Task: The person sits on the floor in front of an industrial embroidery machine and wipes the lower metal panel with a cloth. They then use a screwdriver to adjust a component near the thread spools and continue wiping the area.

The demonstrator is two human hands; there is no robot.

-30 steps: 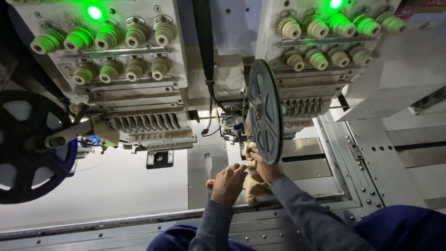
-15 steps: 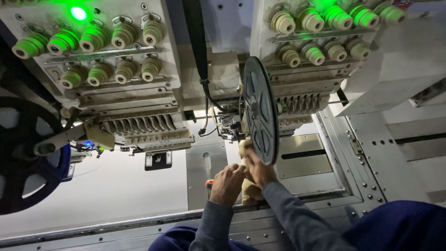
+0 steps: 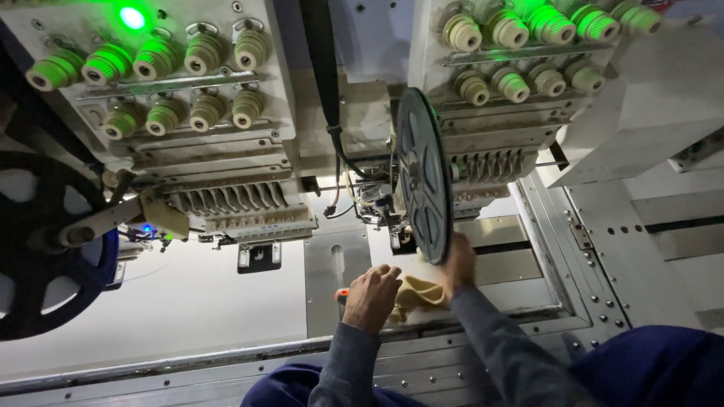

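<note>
Below the reel, both hands' grips, left hand and right hand, close on beige cloth.

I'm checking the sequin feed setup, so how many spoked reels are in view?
2: one dark reel at the far left edge, partly cut off; one grey reel seen edge-on at the middle, just above the right hand. Others may be out of view.

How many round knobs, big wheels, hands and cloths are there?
Round ribbed pale knobs: 18
Big black spoked reels: 2
Bare hands, left hand and right hand: 2
Crumpled tan cloth: 1
Total: 23
</note>
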